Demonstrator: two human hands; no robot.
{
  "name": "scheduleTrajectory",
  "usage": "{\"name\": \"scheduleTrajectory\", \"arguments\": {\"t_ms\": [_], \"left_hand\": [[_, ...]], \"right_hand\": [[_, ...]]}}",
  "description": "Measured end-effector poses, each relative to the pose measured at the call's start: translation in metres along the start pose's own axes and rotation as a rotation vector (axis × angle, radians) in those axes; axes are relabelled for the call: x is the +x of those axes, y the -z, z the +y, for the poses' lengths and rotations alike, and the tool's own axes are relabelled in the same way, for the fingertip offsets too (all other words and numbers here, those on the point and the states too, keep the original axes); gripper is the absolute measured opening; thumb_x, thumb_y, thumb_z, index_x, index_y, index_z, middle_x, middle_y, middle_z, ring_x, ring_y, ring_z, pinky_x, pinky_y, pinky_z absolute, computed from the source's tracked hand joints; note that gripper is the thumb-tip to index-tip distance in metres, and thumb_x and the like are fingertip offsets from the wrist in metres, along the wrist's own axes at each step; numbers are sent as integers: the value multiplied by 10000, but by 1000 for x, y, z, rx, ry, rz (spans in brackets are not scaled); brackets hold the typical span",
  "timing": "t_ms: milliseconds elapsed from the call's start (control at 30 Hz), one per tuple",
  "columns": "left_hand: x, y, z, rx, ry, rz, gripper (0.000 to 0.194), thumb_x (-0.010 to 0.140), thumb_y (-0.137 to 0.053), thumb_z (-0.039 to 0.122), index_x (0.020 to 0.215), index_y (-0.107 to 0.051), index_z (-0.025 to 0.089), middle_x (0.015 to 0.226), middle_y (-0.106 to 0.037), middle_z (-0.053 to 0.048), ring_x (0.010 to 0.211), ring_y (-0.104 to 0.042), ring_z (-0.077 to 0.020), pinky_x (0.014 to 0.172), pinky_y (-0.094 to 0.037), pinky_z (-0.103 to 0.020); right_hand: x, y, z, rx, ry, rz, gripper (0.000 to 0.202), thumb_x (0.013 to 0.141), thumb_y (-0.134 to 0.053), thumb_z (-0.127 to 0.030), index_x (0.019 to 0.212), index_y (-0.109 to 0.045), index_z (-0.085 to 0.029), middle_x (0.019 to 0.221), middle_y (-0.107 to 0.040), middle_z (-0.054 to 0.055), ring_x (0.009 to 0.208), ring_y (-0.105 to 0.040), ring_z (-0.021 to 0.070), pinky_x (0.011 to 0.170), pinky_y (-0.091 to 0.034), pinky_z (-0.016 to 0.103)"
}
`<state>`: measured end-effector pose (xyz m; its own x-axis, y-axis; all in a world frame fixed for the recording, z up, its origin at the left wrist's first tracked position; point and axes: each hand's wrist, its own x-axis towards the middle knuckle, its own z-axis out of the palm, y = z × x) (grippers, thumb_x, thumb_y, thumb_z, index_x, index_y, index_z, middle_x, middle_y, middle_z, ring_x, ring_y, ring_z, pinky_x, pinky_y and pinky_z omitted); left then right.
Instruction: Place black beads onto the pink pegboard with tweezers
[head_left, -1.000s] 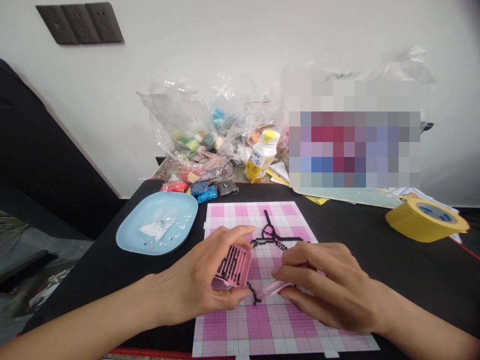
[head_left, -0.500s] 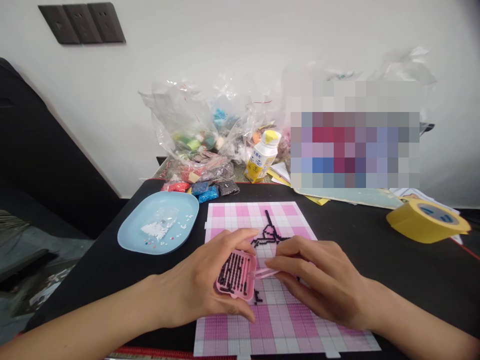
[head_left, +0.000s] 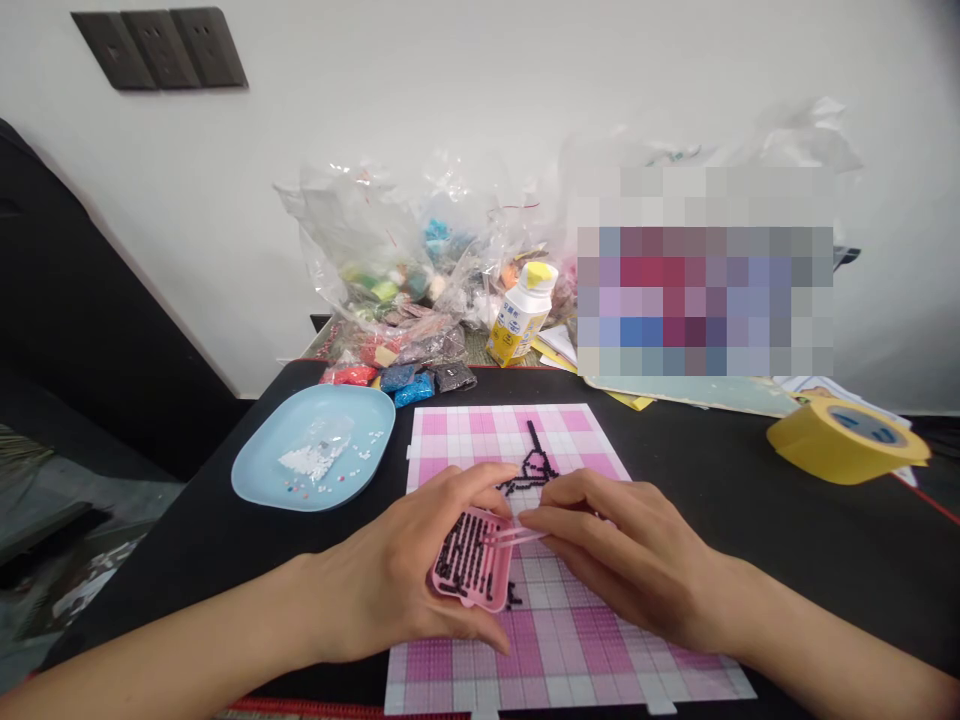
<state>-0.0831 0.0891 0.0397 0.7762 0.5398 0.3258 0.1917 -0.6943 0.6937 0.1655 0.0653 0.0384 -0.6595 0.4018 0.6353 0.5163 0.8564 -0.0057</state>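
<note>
My left hand (head_left: 420,560) is closed around a small pink bead tray (head_left: 504,570), tilted toward me, with rows of black beads (head_left: 466,550) in its grooves. Pink tweezers (head_left: 525,537) are pinched in my right hand (head_left: 630,560), their tips reaching over the tray's right side. I cannot make out whether a bead is between the tips. Below both hands lies a pink-and-white checked pegboard (head_left: 502,690). Black beads form a line figure (head_left: 537,465) on its upper part, and a short black piece shows just right of the tray.
A blue plate (head_left: 255,480) with a small bag of white beads (head_left: 307,460) stands at left. Bead packets (head_left: 415,388), clear plastic bags (head_left: 360,220) and a yellow-and-white bottle (head_left: 520,320) are at the back. A yellow tape roll (head_left: 810,450) lies at right.
The tweezers in my right hand have moved left, from the tray's right edge to over its grooves. My left hand still holds the tray in nearly the same place.
</note>
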Motion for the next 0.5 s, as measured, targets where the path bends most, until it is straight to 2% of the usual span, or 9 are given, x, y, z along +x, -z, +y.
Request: {"name": "scheduleTrajectory", "arguments": {"t_ms": [267,500], "left_hand": [[0,0,0,7,-7,-3,960,755,-825,320,1479,-195,363,1218,-603,-86,1048,-649,-268,946,-506,-436],[0,0,2,-6,16,0,963,744,-838,329,1475,-213,369,1222,-606,-73,1081,-638,-255,955,-498,-397]], "right_hand": [[2,1,-1,-5,-5,8,211,984,-400,-121,1092,-579,-143,873,-617,40,732,-629,103,518,-457,204],[-1,-2,-1,15,-5,-5,201,990,-404,-117,1109,-563,-149,877,-614,43,731,-623,109,540,-466,212]]}}
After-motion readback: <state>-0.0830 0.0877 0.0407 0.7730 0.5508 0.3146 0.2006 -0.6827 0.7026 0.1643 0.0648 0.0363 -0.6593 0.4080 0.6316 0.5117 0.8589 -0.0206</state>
